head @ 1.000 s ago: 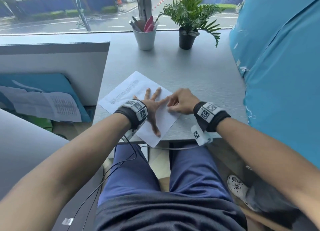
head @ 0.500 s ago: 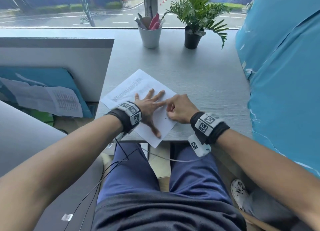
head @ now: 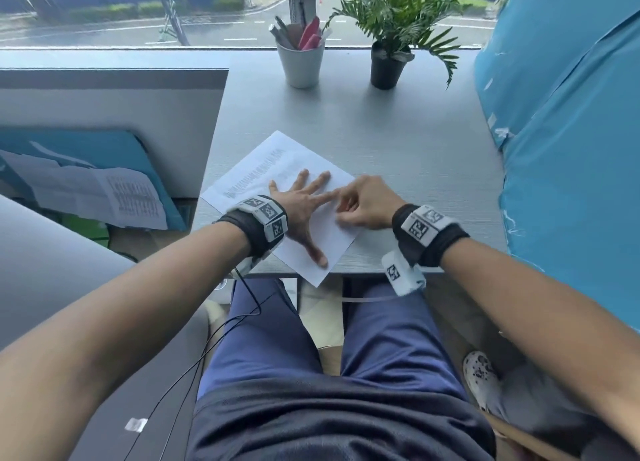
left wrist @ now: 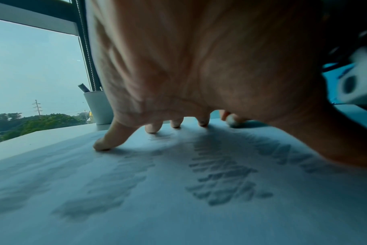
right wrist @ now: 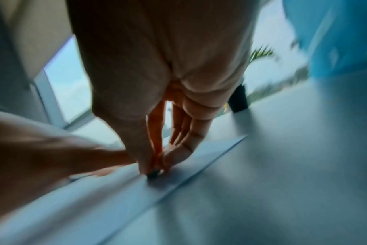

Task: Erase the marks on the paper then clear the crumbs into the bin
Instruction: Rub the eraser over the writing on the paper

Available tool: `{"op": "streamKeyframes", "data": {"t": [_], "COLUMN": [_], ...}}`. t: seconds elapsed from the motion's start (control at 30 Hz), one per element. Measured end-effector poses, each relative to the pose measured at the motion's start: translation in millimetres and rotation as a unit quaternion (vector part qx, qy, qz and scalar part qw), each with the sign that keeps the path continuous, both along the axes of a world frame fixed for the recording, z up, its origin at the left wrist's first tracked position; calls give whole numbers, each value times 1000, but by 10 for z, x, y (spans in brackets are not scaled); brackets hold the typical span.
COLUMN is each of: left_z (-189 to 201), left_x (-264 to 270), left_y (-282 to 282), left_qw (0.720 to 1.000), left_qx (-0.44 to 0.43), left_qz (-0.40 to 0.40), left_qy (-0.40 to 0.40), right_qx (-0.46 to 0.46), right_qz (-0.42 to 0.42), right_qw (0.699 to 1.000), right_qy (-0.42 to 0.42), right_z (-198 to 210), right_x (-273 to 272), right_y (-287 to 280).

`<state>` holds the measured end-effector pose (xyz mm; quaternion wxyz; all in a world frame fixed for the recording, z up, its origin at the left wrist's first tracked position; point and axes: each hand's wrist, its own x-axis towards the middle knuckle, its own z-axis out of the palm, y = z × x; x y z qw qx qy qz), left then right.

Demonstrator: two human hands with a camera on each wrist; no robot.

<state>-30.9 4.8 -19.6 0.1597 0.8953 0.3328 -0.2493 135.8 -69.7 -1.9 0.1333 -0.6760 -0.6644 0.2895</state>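
left hand (head: 304, 211) flat on paper (head: 332, 249), right hand (head: 363, 206) pinching eraser (right wrist: 154, 172)

left hand (head: 300, 208) lies flat with fingers spread; right hand (head: 363, 202) curls in a fingertip grip.

The right hand (head: 365, 204) has slid slightly along the paper (head: 263, 169).

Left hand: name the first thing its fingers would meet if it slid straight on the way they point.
Left hand points along the paper, then bare desk; likely the potted plant first, though depth is unclear.
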Motion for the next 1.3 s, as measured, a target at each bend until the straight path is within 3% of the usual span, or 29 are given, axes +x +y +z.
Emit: {"op": "streamKeyframes", "data": {"t": [0.07, 0.13, 0.27, 0.37, 0.53, 0.6, 0.7, 0.77, 0.97, 1.17, 1.3], "left_z": [-2, -6, -24, -25, -16, -20, -26, -26, -32, -69, -27], "left_x": [16, 43, 62, 58, 37, 40, 67, 69, 27, 68, 45], "left_y": [-8, -19, -12, -5, -27, -25, -20, -19, -28, 1, -22], "left_qw": [1000, 999, 1000, 1000, 1000, 1000, 1000, 1000, 1000, 1000, 999], "left_qx": [-11, -13, -6, -8, -6, -2, -7, -7, -6, -4, -11], "left_qz": [19, 28, 28, 24, 20, 20, 22, 20, 21, 14, 28], "left_qy": [-10, -12, -7, -5, -5, -5, -5, -3, -9, -3, -11], "right_qx": [34, 60, 10, -19, 60, 54, 0, -19, 56, -15, 34], "right_qz": [-77, -103, 13, 61, -92, -56, 50, 77, -74, 58, -90], "right_qw": [996, 992, 1000, 998, 993, 996, 999, 997, 995, 998, 995], "right_qy": [-16, -33, 13, 26, -36, -47, 12, 23, -43, 16, -19], "right_z": [7, -26, -52, -25, -17, -17, -52, -51, 23, -34, 28], "right_x": [235, 257, -189, -135, 298, 126, -228, -216, 229, -382, 94], "right_y": [173, 191, -168, -118, 306, 188, -162, -169, 287, -206, 243]}}
